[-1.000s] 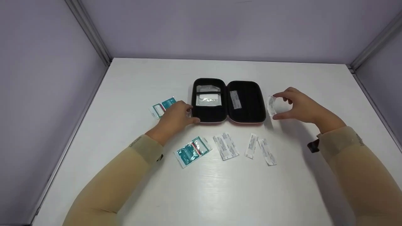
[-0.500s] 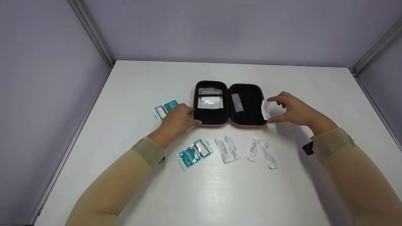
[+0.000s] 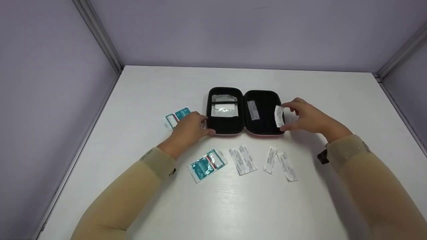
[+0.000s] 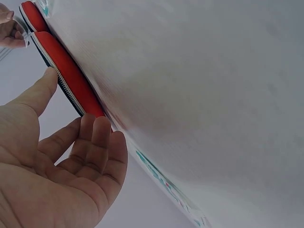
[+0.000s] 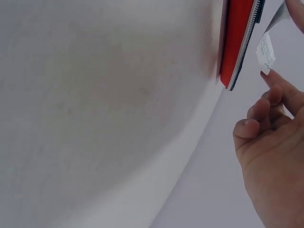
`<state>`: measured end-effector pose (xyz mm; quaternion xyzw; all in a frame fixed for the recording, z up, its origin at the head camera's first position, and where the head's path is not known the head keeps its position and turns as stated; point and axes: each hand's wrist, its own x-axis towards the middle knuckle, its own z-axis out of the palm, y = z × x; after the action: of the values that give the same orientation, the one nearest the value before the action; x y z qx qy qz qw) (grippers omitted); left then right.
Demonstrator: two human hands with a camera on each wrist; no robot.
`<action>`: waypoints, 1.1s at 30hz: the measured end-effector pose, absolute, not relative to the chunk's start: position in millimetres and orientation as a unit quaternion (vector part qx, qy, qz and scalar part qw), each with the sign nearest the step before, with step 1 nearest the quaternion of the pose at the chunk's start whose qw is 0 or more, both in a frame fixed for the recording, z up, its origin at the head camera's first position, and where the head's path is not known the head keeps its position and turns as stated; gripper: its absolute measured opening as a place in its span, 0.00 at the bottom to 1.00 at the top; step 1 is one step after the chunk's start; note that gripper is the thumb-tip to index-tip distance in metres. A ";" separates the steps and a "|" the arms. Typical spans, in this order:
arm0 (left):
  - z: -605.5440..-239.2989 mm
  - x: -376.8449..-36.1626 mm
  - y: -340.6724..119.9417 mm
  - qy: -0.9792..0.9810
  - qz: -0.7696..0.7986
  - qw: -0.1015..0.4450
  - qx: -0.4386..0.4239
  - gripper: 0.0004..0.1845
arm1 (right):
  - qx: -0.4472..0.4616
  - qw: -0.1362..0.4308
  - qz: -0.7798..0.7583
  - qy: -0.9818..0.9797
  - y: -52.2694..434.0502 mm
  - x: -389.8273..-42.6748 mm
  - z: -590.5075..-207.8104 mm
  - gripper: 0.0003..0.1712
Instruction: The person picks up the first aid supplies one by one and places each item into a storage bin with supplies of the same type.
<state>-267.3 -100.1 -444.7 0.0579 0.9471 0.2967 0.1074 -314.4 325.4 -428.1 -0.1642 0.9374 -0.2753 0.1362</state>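
Observation:
A black-lined zip case [image 3: 225,126] with a red shell [image 4: 78,78] lies unfolded on the table. My left hand [image 3: 190,128] holds its near left corner, thumb on the front edge and curled fingers at the side. In its left half a strap crosses clear packets [image 3: 225,110]. One wrapped adhesive bandage [image 3: 253,110] lies in the right half. Between thumb and index finger, my right hand [image 3: 308,117] pinches another wrapped adhesive bandage [image 3: 279,116] by its ends, slightly bowed. That bandage is over the right half's outer rim; the right wrist view shows it above the case edge.
Several wrapped bandages lie in front of the case: a joined pair [image 3: 243,160], a single strip [image 3: 270,160] and another strip [image 3: 287,167]. One teal-and-white packet [image 3: 207,165] lies near the left forearm, another packet [image 3: 176,117] beyond the left hand. Walls [image 3: 233,36] border the white table [image 3: 217,206].
My right hand has moved left with the pinched bandage, from beside the case to over its right half. The left hand stays at the case corner. The head view shifted slightly.

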 end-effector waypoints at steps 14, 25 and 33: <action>-447.3 -267.4 -97.8 0.947 0.295 0.108 0.064 0.35 | -0.155 0.138 -0.269 0.940 317.0 -321.8 -429.6 0.59; -444.9 -266.6 -98.0 0.947 0.295 0.114 0.060 0.36 | -0.158 0.136 -0.274 0.939 313.4 -323.8 -430.8 0.63; -444.8 -266.4 -99.7 0.947 0.296 0.114 0.058 0.35 | -0.157 0.137 -0.274 0.939 312.4 -324.6 -431.1 0.63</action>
<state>-266.4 -99.7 -444.8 0.0581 0.9466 0.2957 0.1144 -324.6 312.4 -431.1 -0.1569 0.9389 -0.2743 0.1366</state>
